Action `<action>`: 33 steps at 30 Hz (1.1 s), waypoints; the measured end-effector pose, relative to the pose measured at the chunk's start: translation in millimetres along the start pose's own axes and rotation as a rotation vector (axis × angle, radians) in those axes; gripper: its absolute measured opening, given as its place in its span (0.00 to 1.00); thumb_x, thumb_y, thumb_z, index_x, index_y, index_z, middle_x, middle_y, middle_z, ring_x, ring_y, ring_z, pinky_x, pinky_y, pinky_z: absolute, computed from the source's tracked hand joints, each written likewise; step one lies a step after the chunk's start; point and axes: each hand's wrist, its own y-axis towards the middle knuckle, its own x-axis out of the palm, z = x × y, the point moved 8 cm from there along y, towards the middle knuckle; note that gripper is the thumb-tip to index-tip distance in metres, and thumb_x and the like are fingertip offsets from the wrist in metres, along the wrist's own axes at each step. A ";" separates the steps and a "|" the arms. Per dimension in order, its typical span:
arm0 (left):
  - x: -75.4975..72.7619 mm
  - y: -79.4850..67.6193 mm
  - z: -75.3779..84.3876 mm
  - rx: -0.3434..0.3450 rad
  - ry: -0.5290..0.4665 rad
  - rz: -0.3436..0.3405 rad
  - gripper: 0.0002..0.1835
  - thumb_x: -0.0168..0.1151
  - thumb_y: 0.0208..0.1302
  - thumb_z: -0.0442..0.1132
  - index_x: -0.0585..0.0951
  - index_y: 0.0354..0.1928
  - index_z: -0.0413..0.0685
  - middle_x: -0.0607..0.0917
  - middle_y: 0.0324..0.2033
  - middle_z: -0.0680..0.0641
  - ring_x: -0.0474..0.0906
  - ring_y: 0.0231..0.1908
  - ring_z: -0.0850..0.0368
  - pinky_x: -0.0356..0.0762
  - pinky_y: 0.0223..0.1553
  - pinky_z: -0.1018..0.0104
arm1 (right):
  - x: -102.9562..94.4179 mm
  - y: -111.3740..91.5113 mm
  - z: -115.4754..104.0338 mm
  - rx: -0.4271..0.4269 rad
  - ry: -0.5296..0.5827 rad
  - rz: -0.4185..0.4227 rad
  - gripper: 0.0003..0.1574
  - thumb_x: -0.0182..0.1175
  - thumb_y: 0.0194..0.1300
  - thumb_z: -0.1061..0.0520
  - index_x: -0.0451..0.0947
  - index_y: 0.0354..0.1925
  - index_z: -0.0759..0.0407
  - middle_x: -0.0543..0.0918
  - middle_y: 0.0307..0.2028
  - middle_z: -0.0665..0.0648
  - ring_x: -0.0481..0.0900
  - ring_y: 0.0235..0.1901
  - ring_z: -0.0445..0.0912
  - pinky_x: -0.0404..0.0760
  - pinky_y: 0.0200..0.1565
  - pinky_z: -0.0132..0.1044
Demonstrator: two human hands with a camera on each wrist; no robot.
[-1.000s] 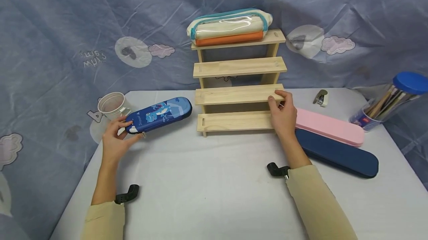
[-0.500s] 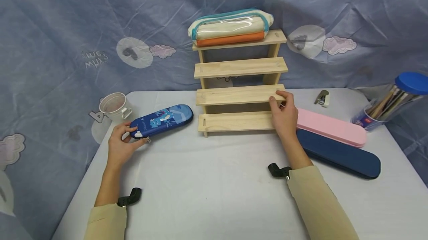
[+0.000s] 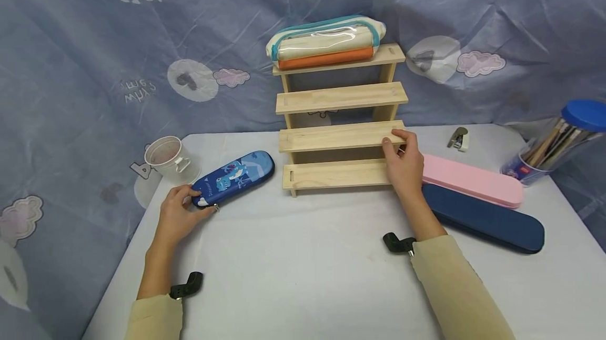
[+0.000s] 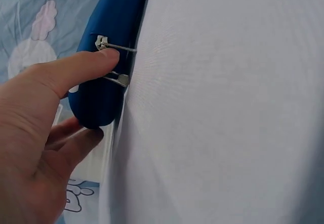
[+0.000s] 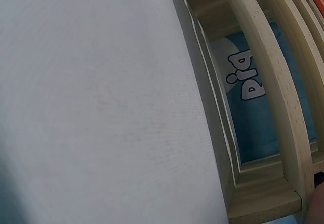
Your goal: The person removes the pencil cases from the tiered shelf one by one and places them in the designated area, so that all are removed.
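Note:
A blue zip pencil case (image 3: 235, 177) with a dinosaur print lies on the white table, left of a four-tier wooden step shelf (image 3: 338, 137). My left hand (image 3: 180, 216) pinches its near left end. In the left wrist view the thumb presses beside the metal zip pulls (image 4: 121, 79), and the other fingers lie round the far side of the case. At the shelf's right end, my right hand (image 3: 406, 163) grips the second tier from the bottom. Only a sliver of that hand shows in the right wrist view. On the top tier sits a cream, teal and orange pencil pouch (image 3: 326, 45).
A white cup (image 3: 172, 158) stands behind my left hand. Right of the shelf lie a pink case (image 3: 473, 179), a navy case (image 3: 487, 219) and a small stapler (image 3: 458, 139). A blue-lidded clear jar (image 3: 551, 142) of sticks leans at the far right.
My left hand has moved right and toward me, lowering the blue pencil case onto the table. The right hand keeps its grip on the shelf. The head view has shifted slightly.

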 end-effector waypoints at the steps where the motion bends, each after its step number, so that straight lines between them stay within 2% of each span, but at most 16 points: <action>1: 1.3 -1.0 -0.3 -0.006 0.005 -0.011 0.32 0.80 0.43 0.47 0.78 0.48 0.39 0.68 0.59 0.37 0.67 0.58 0.36 0.73 0.53 0.47 | -0.3 0.1 0.8 -0.003 -0.001 -0.002 0.29 0.54 0.65 0.34 0.72 0.59 0.43 0.80 0.46 0.54 0.74 0.42 0.45 0.68 0.43 0.39; 8: 4.9 -3.5 1.0 -0.017 0.048 -0.101 0.37 0.78 0.44 0.55 0.74 0.53 0.47 0.66 0.59 0.37 0.71 0.54 0.37 0.75 0.50 0.46 | -0.9 -0.2 3.5 0.002 0.003 -0.011 0.30 0.54 0.65 0.33 0.72 0.59 0.43 0.80 0.49 0.54 0.74 0.45 0.45 0.70 0.46 0.39; 16: -3.8 -3.1 8.0 -0.076 0.138 -0.163 0.48 0.70 0.48 0.66 0.67 0.65 0.45 0.69 0.59 0.34 0.69 0.55 0.36 0.70 0.48 0.37 | -1.1 -0.2 1.4 -0.004 0.011 -0.005 0.30 0.55 0.64 0.33 0.72 0.59 0.43 0.81 0.48 0.54 0.74 0.45 0.45 0.70 0.46 0.40; 20: -7.3 -0.8 17.5 -0.038 0.120 -0.113 0.44 0.69 0.53 0.63 0.67 0.65 0.46 0.69 0.59 0.35 0.68 0.56 0.36 0.71 0.49 0.38 | -0.9 0.4 1.1 -0.001 0.012 -0.006 0.30 0.55 0.64 0.33 0.72 0.59 0.44 0.81 0.47 0.54 0.74 0.45 0.45 0.70 0.46 0.40; 26: -9.4 5.5 50.3 0.099 -0.054 0.027 0.34 0.70 0.57 0.51 0.70 0.63 0.49 0.72 0.58 0.41 0.69 0.57 0.40 0.72 0.53 0.43 | -2.7 1.7 0.2 -0.003 0.013 0.004 0.31 0.56 0.63 0.32 0.72 0.58 0.43 0.81 0.47 0.53 0.74 0.44 0.45 0.69 0.45 0.38; 30: -7.6 10.4 66.3 0.140 -0.148 0.055 0.33 0.70 0.57 0.50 0.71 0.64 0.51 0.74 0.59 0.47 0.70 0.58 0.45 0.72 0.54 0.45 | -3.1 1.6 1.5 0.004 0.018 0.003 0.31 0.56 0.63 0.32 0.72 0.58 0.43 0.80 0.46 0.53 0.73 0.44 0.45 0.69 0.44 0.37; 33: -6.7 13.0 72.5 0.144 -0.200 0.062 0.32 0.69 0.58 0.50 0.72 0.62 0.50 0.75 0.58 0.48 0.72 0.57 0.47 0.72 0.54 0.47 | -2.1 0.6 1.8 0.007 0.025 -0.009 0.31 0.56 0.63 0.32 0.72 0.59 0.43 0.80 0.46 0.54 0.73 0.44 0.45 0.69 0.45 0.38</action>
